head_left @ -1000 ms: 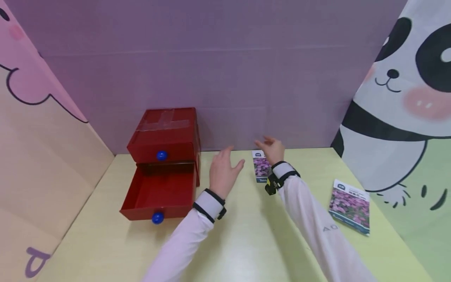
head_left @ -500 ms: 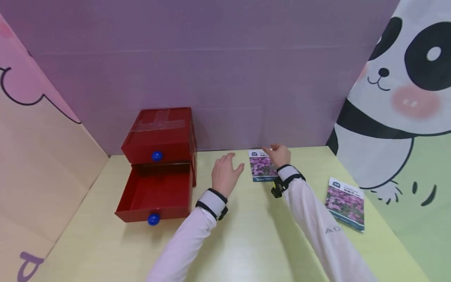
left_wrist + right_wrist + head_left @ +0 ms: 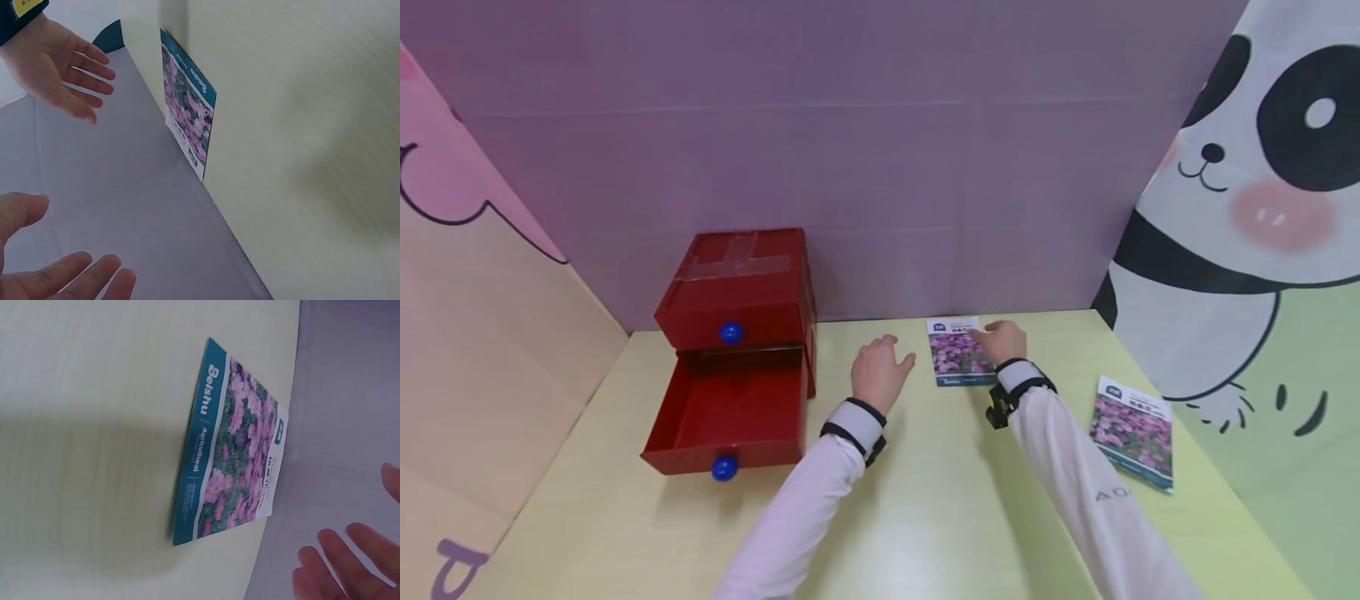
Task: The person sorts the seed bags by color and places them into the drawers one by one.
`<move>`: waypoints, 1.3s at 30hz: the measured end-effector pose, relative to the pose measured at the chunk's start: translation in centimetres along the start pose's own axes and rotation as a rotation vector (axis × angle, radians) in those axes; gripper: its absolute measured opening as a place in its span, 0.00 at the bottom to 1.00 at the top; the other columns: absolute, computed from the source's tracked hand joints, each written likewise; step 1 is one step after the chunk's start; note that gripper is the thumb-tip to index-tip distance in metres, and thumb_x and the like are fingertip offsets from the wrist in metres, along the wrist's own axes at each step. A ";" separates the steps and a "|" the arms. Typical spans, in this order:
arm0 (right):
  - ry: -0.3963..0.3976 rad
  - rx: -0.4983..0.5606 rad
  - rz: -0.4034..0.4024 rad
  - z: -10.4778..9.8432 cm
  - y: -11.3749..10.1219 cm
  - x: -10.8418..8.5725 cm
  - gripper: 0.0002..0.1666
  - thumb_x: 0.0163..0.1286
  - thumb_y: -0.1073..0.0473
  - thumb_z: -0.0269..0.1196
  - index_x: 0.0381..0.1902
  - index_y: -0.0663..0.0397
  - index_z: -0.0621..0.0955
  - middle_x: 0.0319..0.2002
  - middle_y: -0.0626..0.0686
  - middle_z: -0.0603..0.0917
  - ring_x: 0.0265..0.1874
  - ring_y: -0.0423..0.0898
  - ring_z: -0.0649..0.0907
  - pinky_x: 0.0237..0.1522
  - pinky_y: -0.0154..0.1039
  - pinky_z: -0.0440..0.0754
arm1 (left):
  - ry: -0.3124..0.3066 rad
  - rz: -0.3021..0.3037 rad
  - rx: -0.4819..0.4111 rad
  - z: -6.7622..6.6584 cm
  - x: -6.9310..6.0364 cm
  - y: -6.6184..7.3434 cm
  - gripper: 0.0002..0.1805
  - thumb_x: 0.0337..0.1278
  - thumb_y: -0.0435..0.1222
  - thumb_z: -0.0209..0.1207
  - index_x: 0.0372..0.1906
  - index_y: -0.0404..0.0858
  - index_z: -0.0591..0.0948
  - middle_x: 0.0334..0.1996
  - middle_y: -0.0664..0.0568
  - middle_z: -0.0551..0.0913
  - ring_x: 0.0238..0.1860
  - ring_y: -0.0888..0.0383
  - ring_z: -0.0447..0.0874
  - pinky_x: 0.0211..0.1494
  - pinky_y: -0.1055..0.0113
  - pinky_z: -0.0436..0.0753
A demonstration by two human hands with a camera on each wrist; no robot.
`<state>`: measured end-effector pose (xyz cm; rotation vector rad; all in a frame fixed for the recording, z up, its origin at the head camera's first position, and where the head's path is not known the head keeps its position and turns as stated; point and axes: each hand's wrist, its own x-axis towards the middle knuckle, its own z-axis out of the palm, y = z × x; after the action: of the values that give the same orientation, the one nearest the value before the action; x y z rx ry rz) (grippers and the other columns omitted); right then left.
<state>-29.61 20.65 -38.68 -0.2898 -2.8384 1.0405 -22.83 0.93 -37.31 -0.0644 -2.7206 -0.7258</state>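
A flower-seed packet (image 3: 957, 357) with pink blooms and a teal band lies flat at the table's back edge. My right hand (image 3: 1003, 342) hovers over its right side in the head view, hiding a corner. In the right wrist view, a gap shows between the fingers (image 3: 340, 553) and the packet (image 3: 234, 450). To the packet's left, my left hand (image 3: 878, 375) is held above the table with thumb spread and nothing in it. The left wrist view has both hands apart from the packet (image 3: 187, 106). Relaxed fingers hold nothing on either side.
A red two-drawer box (image 3: 741, 283) stands at the left, its lower drawer (image 3: 730, 457) pulled out and its upper one closed. Another flower-seed packet (image 3: 1132, 433) lies near the table's right edge. Behind the table hangs a purple cloth (image 3: 880, 167).
My right hand has moved right and lower, uncovering more of the back packet. My left hand has come down slightly. The head view has turned a little to the right.
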 end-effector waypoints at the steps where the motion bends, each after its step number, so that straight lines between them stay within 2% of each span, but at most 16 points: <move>1: -0.008 -0.003 0.005 0.0 0.1 0.0 0.31 0.62 0.48 0.58 0.50 0.72 0.76 0.50 0.69 0.77 0.51 0.64 0.76 0.55 0.53 0.73 | -0.008 -0.004 -0.001 0.1 0.0 0.0 0.22 0.52 0.47 0.61 0.46 0.34 0.80 0.38 0.42 0.84 0.38 0.47 0.83 0.38 0.58 0.81; 10: -0.046 -0.013 0.022 0.0 1.6 0.0 0.31 0.63 0.49 0.57 0.50 0.73 0.75 0.51 0.69 0.77 0.51 0.64 0.76 0.54 0.53 0.74 | -0.063 -0.051 -0.069 0.9 0.1 0.2 0.23 0.53 0.46 0.60 0.46 0.32 0.80 0.39 0.41 0.84 0.38 0.47 0.83 0.39 0.59 0.81; 14: -0.099 -0.022 0.082 0.2 2.4 0.4 0.31 0.62 0.49 0.58 0.51 0.73 0.75 0.52 0.69 0.76 0.52 0.64 0.76 0.55 0.54 0.74 | -0.076 -0.072 -0.084 1.2 0.1 0.1 0.23 0.53 0.46 0.60 0.46 0.33 0.80 0.39 0.41 0.84 0.39 0.47 0.83 0.39 0.59 0.81; 17: -0.111 -0.023 0.088 1.5 4.9 2.5 0.35 0.59 0.43 0.61 0.50 0.70 0.77 0.51 0.67 0.77 0.51 0.63 0.76 0.53 0.53 0.74 | -0.091 -0.086 -0.097 1.5 0.1 0.0 0.22 0.53 0.46 0.60 0.46 0.33 0.79 0.40 0.42 0.84 0.40 0.48 0.83 0.40 0.59 0.81; 20: -0.037 -0.047 0.014 4.3 10.0 6.4 0.40 0.51 0.34 0.63 0.44 0.66 0.81 0.44 0.65 0.82 0.42 0.61 0.81 0.43 0.51 0.79 | -0.117 -0.106 -0.119 1.7 0.2 0.0 0.23 0.53 0.46 0.60 0.47 0.33 0.79 0.41 0.43 0.84 0.41 0.48 0.83 0.42 0.59 0.80; 21: -0.039 -0.039 0.008 5.1 11.6 7.6 0.42 0.49 0.32 0.63 0.44 0.65 0.81 0.44 0.64 0.83 0.42 0.61 0.81 0.42 0.51 0.78 | -0.127 -0.114 -0.128 1.8 0.2 0.0 0.23 0.53 0.46 0.60 0.48 0.33 0.79 0.42 0.43 0.84 0.41 0.48 0.82 0.42 0.59 0.80; 23: -0.017 -0.048 0.007 6.4 14.2 9.6 0.44 0.46 0.28 0.64 0.43 0.63 0.82 0.43 0.63 0.83 0.40 0.59 0.81 0.40 0.50 0.79 | -0.148 -0.130 -0.146 2.1 0.3 0.0 0.23 0.54 0.46 0.59 0.48 0.33 0.78 0.42 0.43 0.84 0.42 0.48 0.82 0.42 0.59 0.80; 25: -0.020 -0.045 0.038 6.9 15.5 10.5 0.44 0.46 0.28 0.63 0.44 0.62 0.82 0.44 0.63 0.83 0.41 0.59 0.81 0.41 0.50 0.78 | -0.168 -0.148 -0.162 2.4 0.3 0.0 0.24 0.54 0.47 0.59 0.49 0.33 0.78 0.43 0.43 0.84 0.42 0.48 0.82 0.43 0.59 0.80; 27: -0.043 -0.029 0.067 6.5 15.4 10.0 0.45 0.47 0.27 0.62 0.45 0.62 0.81 0.45 0.63 0.82 0.42 0.59 0.81 0.43 0.51 0.78 | -0.182 -0.163 -0.178 2.8 0.3 0.0 0.24 0.54 0.47 0.59 0.49 0.33 0.78 0.43 0.43 0.84 0.42 0.48 0.82 0.43 0.59 0.80; 28: -0.007 -0.028 0.048 6.3 15.4 9.7 0.44 0.45 0.26 0.62 0.42 0.61 0.83 0.41 0.62 0.84 0.37 0.57 0.82 0.37 0.48 0.79 | -0.187 -0.171 -0.187 3.0 0.3 0.0 0.24 0.54 0.47 0.59 0.49 0.33 0.78 0.43 0.43 0.84 0.42 0.48 0.82 0.43 0.59 0.80; 29: -0.002 -0.019 0.055 5.8 14.8 8.9 0.45 0.44 0.26 0.63 0.41 0.62 0.83 0.40 0.63 0.84 0.37 0.57 0.82 0.36 0.48 0.79 | -0.192 -0.180 -0.197 3.2 0.4 0.0 0.24 0.54 0.47 0.59 0.49 0.33 0.78 0.43 0.43 0.84 0.41 0.48 0.83 0.43 0.59 0.80; 31: -0.035 0.005 0.083 4.4 12.8 6.9 0.42 0.48 0.30 0.63 0.41 0.64 0.83 0.42 0.64 0.83 0.39 0.59 0.81 0.39 0.48 0.79 | -0.196 -0.197 -0.215 3.5 0.4 0.0 0.24 0.54 0.47 0.59 0.48 0.32 0.78 0.42 0.42 0.84 0.41 0.48 0.83 0.43 0.59 0.80; 33: -0.094 0.030 0.135 2.8 10.7 5.0 0.40 0.52 0.35 0.63 0.46 0.66 0.80 0.47 0.66 0.80 0.46 0.60 0.79 0.48 0.50 0.77 | -0.200 -0.214 -0.227 3.9 0.4 0.0 0.24 0.55 0.47 0.59 0.48 0.32 0.78 0.41 0.42 0.84 0.40 0.48 0.83 0.42 0.59 0.81; 35: -0.124 0.024 0.178 2.0 9.5 3.9 0.37 0.55 0.39 0.62 0.49 0.68 0.78 0.52 0.66 0.78 0.52 0.62 0.76 0.54 0.52 0.74 | -0.208 -0.233 -0.243 4.3 0.5 -0.1 0.23 0.55 0.47 0.58 0.48 0.32 0.78 0.41 0.42 0.84 0.40 0.49 0.83 0.42 0.59 0.80; 37: -0.128 0.017 0.188 1.7 9.4 3.8 0.36 0.56 0.40 0.62 0.49 0.67 0.78 0.52 0.65 0.77 0.53 0.62 0.76 0.55 0.51 0.73 | -0.215 -0.250 -0.256 4.6 0.5 -0.1 0.23 0.56 0.47 0.58 0.48 0.32 0.78 0.42 0.43 0.84 0.40 0.49 0.83 0.44 0.59 0.80; 39: -0.107 0.031 0.157 2.1 10.3 4.4 0.35 0.52 0.36 0.63 0.43 0.62 0.82 0.46 0.64 0.82 0.46 0.59 0.80 0.48 0.48 0.77 | -0.217 -0.268 -0.277 5.0 0.5 -0.1 0.23 0.56 0.47 0.58 0.48 0.33 0.79 0.43 0.42 0.83 0.41 0.48 0.82 0.45 0.59 0.80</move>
<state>-32.74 27.98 -46.86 -0.4742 -2.9301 1.1619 -24.80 3.26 -41.26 0.1715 -2.8435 -1.2360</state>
